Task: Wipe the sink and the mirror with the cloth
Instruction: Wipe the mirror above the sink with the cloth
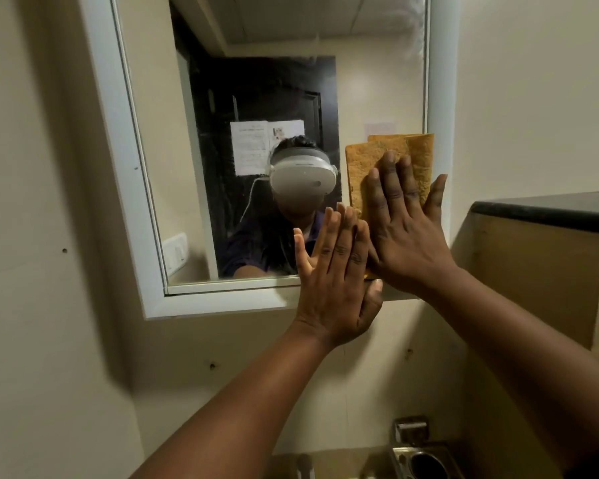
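Beige-walled washroom: my right hand (407,236) presses the cloth (388,167) flat on the mirror (256,81); left hand (336,288) open, empty. Streaks remain; sink unseen.

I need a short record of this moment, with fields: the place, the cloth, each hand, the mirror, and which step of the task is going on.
place: washroom wall, head camera view
mirror: white frame, streaks on the glass near the top right
cloth: orange-brown, folded, flat on the mirror's lower right part
right hand: fingers spread, palm pressing the cloth to the glass
left hand: open and flat at the mirror's lower edge, beside the right hand, holding nothing
metal holder: on the wall below, at the bottom right
step: wiping the mirror; the sink is not in view
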